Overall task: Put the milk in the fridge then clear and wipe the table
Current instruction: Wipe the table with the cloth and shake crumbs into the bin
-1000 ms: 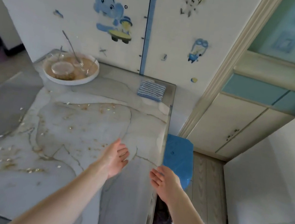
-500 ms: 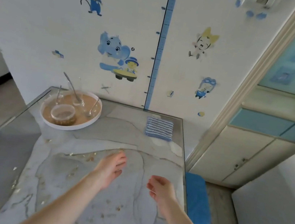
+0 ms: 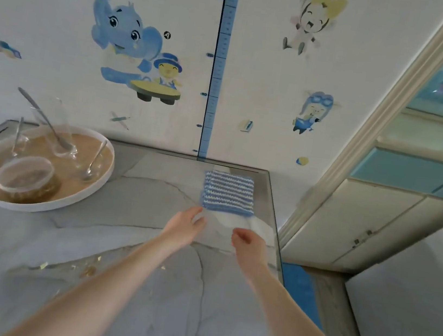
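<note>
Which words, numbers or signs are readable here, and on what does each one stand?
"A": on the small dark round sticker beside the elephant sticker.
"90", probably: beside the blue height ruler on the wall.
Other ruler numbers: too blurred to read.
Tray, cloth: no text visible.

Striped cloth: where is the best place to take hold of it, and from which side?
Pinch the cloth by its near edge, coming from the front. It lies flat on the table with its far edge facing the wall, so fingers must slide under an edge, and the left hand hovers by its near left corner.
</note>
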Motion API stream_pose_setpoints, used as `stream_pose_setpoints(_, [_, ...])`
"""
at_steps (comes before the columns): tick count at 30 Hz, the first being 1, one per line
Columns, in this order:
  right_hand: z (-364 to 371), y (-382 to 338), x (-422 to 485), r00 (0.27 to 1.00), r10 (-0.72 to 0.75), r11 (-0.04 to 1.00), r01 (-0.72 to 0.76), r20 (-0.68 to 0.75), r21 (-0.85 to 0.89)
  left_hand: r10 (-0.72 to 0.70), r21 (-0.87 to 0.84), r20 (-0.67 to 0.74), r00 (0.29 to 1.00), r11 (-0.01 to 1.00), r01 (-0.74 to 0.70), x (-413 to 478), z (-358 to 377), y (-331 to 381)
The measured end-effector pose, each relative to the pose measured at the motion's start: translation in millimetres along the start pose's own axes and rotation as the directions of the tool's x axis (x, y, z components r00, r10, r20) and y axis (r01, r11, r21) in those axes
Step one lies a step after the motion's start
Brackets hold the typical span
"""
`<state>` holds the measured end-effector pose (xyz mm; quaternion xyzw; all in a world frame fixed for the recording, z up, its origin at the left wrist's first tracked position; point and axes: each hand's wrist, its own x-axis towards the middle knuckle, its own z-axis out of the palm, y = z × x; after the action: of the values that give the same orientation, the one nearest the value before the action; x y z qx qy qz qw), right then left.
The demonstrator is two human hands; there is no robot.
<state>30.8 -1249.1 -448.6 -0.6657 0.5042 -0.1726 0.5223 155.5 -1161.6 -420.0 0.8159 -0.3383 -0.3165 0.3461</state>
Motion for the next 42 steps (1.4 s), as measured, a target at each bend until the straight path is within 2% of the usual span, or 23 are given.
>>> stream_pose_setpoints(3, [-2.6,13.9,35.8,0.996,-0.084,0.972,0.090,0.036,-0.218,0.136,0.217,0.030,0.990,0.966,-0.139,34.8,19.9,-6.8])
stream_pose_setpoints(6, [-8.1,26.8,80.0,0.953,-0.284,0.849,0.302,0.107,-0.433,0.261,0.451,0.110,0.959,0.847,-0.282,73.8,42.5,-18.5])
stream_pose_setpoints(8, [-7.9,29.7,107.7,0.927,-0.335,0.782,0.373,0.167,-0.499,0.248,0.584,0.168,0.954,0.754,-0.299,94.9,50.8,-23.8])
stream_pose_setpoints(10, [-3.8,33.2,127.9,0.923,-0.325,0.711,0.383,0.207,-0.590,0.214,0.651,0.225,0.951,0.693,-0.310,112.1,56.5,-27.4])
stream_pose_setpoints(14, [12.1,44.1,149.1,0.936,-0.292,0.635,0.343,0.196,-0.693,0.140,0.669,0.289,0.947,0.679,-0.304,143.5,59.2,-37.5])
stream_pose_setpoints(16, [13.5,48.9,158.9,0.928,-0.320,0.598,0.354,0.190,-0.719,0.150,0.663,0.293,0.944,0.679,-0.314,153.7,59.1,-43.2])
stream_pose_setpoints(21, [11.1,51.3,166.1,0.931,-0.310,0.681,0.359,0.192,-0.639,0.160,0.649,0.308,0.938,0.686,-0.330,150.3,56.0,-49.0])
stream_pose_setpoints(25, [10.7,47.3,154.4,0.936,-0.290,0.674,0.348,0.200,-0.652,0.121,0.644,0.328,0.937,0.697,-0.316,134.6,50.0,-50.3])
stream_pose_setpoints(33, [17.2,48.2,94.8,0.939,-0.222,0.487,0.342,0.264,-0.804,0.071,0.643,0.393,0.917,0.691,-0.329,74.7,46.8,-63.6])
stream_pose_setpoints(36, [18.5,47.5,70.6,0.939,-0.066,0.535,0.318,0.336,-0.783,0.049,0.652,0.424,0.904,0.677,-0.342,47.8,45.5,-73.9])
stream_pose_setpoints(38, [13.3,45.4,53.4,0.907,0.004,0.596,0.336,0.420,-0.730,0.042,0.665,0.439,0.897,0.656,-0.356,26.9,45.0,-76.8])
stream_pose_setpoints(40, [7.2,36.1,31.0,0.864,-0.004,0.624,0.395,0.503,-0.675,0.018,0.670,0.443,0.897,0.658,-0.344,1.7,38.9,-73.2])
stream_pose_setpoints(42, [3.1,18.7,11.7,0.846,-0.056,0.660,0.430,0.530,-0.616,0.009,0.641,0.428,0.904,0.702,-0.310,-18.5,30.9,-64.2])
